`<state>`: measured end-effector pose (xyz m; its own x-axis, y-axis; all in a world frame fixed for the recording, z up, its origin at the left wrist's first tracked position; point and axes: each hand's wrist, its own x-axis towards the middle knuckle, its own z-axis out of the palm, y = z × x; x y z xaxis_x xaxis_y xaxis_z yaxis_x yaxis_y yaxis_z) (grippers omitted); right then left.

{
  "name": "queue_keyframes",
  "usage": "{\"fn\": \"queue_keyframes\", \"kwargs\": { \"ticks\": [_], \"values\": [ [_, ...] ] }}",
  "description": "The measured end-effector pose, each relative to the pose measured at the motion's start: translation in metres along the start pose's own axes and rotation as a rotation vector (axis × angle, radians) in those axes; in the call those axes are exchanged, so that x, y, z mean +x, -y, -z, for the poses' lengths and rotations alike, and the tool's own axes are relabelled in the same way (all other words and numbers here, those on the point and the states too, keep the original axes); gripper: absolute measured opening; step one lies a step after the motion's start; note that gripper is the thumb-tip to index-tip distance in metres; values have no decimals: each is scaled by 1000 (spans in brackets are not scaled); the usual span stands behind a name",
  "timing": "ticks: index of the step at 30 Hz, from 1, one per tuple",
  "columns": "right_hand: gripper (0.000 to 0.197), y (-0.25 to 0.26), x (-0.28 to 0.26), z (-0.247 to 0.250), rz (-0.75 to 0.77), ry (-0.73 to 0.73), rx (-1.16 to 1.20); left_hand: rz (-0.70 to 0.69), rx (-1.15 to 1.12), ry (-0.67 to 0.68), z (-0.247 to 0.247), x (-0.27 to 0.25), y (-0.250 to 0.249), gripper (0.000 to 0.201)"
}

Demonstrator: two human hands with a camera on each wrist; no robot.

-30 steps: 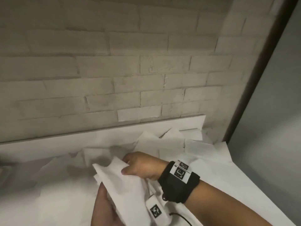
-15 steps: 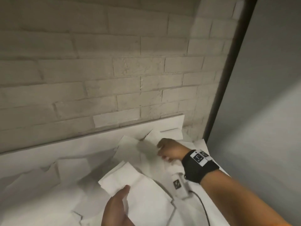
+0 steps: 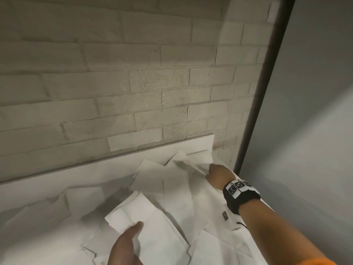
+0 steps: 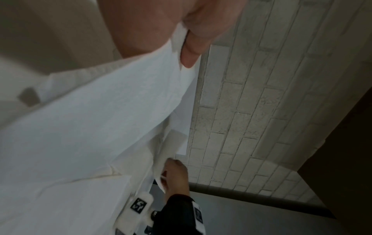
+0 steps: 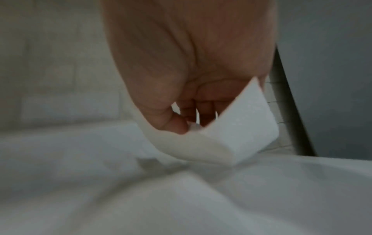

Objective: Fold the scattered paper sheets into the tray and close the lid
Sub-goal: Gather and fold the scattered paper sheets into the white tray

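Several white paper sheets [image 3: 172,180] lie loose and overlapping along the foot of a brick wall. My left hand [image 3: 126,245] holds a folded stack of sheets [image 3: 137,213] at the bottom centre, thumb on top; the left wrist view shows the thumb [image 4: 193,47] pinching that stack's [image 4: 100,111] edge. My right hand [image 3: 217,175] reaches to the far right corner and pinches the bent corner of a sheet [image 3: 193,165]; the right wrist view shows fingers [image 5: 177,124] curled on the curled-up paper [image 5: 237,132]. No tray or lid can be made out among the paper.
A pale brick wall [image 3: 133,83] rises right behind the paper. A dark vertical post [image 3: 267,83] and a grey panel [image 3: 315,111] close off the right side. A white board [image 3: 76,169] runs along the wall's foot.
My right hand has left the held stack and reached up and right to the far corner, taking hold of a sheet there. The left hand keeps the stack. The view has swung right.
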<state>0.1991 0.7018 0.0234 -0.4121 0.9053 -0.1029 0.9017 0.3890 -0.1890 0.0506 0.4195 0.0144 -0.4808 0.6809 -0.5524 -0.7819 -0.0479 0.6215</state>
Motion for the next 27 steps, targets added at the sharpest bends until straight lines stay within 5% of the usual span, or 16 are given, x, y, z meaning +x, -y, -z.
{"fn": "queue_keyframes", "kwargs": {
  "ticks": [2, 4, 6, 9, 14, 18, 20, 24, 27],
  "values": [
    [13, 24, -19, 20, 30, -45, 343, 30, -33, 165, 2, 0, -5, 19],
    [14, 57, -49, 36, 62, 33, 835, 31, -106, 187, 5, -3, -4, 23],
    [24, 87, -80, 43, 55, 272, 1264, 27, -127, 209, 9, -2, -3, 30],
    [36, 119, -109, 30, 56, 576, 1407, 100, -145, 286, 8, -7, 0, 41],
    [27, 139, -128, -6, 7, 564, 1111, 115, -193, 142, 11, -11, -5, 39],
    [16, 135, -108, -22, 203, 240, 457, 31, -151, 56, 20, -18, -12, 22],
    [34, 122, -98, -25, 332, 120, 92, -2, -117, 9, 28, -17, -11, 21],
    [68, 100, -88, -34, 338, 274, -314, -39, -142, 41, 42, -19, -12, 25],
    [61, 96, -88, -28, 275, 418, -269, -55, -121, 84, 46, -26, -18, 25]
  ]
}}
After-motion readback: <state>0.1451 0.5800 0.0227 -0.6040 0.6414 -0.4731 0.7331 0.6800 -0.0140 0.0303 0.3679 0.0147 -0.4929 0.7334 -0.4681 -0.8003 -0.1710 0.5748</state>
